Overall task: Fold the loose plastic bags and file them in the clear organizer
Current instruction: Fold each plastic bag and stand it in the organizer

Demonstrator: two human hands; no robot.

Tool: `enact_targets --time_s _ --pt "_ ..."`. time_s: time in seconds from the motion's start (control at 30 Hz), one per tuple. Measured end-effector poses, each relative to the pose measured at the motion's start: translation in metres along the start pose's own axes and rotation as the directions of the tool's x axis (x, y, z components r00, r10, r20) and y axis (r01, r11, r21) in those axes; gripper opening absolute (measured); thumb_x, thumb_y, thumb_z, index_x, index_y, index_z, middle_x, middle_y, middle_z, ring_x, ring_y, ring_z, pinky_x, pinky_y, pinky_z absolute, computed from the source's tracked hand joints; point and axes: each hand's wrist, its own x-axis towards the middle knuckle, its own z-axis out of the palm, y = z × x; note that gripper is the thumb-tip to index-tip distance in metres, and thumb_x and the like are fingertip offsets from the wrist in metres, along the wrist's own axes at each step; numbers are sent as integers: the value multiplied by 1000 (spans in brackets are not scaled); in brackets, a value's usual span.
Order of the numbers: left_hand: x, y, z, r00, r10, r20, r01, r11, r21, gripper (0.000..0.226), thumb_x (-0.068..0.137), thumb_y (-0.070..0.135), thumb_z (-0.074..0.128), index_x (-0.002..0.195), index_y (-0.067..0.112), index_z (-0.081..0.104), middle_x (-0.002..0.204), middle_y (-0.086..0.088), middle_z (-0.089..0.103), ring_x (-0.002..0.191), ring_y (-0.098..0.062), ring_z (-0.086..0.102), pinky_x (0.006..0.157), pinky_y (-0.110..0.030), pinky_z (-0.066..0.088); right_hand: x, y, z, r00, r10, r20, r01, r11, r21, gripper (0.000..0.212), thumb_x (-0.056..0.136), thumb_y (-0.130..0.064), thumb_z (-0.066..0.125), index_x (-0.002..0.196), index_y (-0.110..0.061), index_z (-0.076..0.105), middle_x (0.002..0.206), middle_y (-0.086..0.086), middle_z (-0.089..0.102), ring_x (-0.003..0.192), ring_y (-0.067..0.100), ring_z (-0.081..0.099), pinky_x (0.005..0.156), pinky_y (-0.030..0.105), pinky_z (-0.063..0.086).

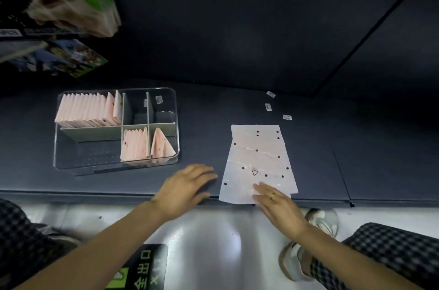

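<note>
Pink plastic bags (257,161) are lying flat in a loose stack at the counter's (332,166) near edge. We are pressing our right hand (276,204), fingers straight, on their near end. Our left hand (186,188) is hovering open beside them, holding nothing. Folded bags (89,110) are standing filed in the clear organizer (177,123) toward the left.

A dark counter (237,104) is seen, with three small labels (268,107) lying on it. Colourful printed boxes (71,59) are stacked at upper left.
</note>
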Motion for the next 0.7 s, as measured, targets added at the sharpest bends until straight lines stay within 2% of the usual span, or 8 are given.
enact_targets --time_s 0.07,0.13,0.2,0.3,0.4,0.47,0.57,0.7 --pt "4 7 20 981 -33 193 45 997 -58 68 87 47 59 146 30 30 153 13 24 141 -7 19 113 -23 22 6 0 -2 993 60 97 -71 991 111 58 100 -42 24 105 -11 73 118 3 67 114 20 61 95 30 50" --pt "10 10 34 961 -76 268 106 989 -98 82 81 53 64 148 35 20 155 17 18 143 -4 11 112 -20 16 14 4 -10 956 132 263 -191 958 214 44 100 -39 33 117 -15 67 125 -3 63 122 12 54 106 23 38" --pt "15 13 41 955 -163 249 214 958 -193 87 76 53 69 146 41 19 151 14 29 140 -6 21 108 -20 24 25 10 -21 926 148 346 -295 857 423 23 98 -30 47 97 -27 70 100 -13 70 97 2 61 92 21 44" --pt "25 20 40 936 -345 68 344 860 -378 87 76 46 73 142 50 17 137 10 47 127 -10 41 97 -22 37 52 24 -45 921 200 335 -374 694 615 30 93 -25 58 64 -32 60 63 -22 56 63 -9 48 65 9 37" --pt "38 24 37 896 -384 -223 299 893 -337 82 80 37 72 147 31 24 140 12 40 129 -8 32 101 -21 30 81 50 -59 912 265 314 -409 668 622 29 88 -23 66 60 -27 58 62 -15 51 62 1 45 64 17 35" --pt "46 26 38 907 -298 -299 235 945 -228 74 83 33 70 146 18 32 146 5 38 135 -11 30 109 -24 24 96 69 -58 893 314 321 -448 665 597 22 86 -22 68 65 -18 61 68 -1 50 66 11 43 66 26 34" --pt "54 30 48 978 -117 -173 115 993 -23 70 89 37 62 146 14 30 153 -1 29 143 -19 23 118 -35 12 110 89 -48 841 394 371 -540 653 531 21 84 -24 70 70 -10 63 69 4 49 66 16 43 64 28 35" --pt "64 25 67 986 -85 142 58 980 188 73 96 53 34 151 19 1 155 5 -11 143 -16 -16 114 -39 -17 118 100 -29 766 501 402 -637 673 376 19 84 -27 69 68 -20 60 68 -7 51 71 13 49 64 24 39"
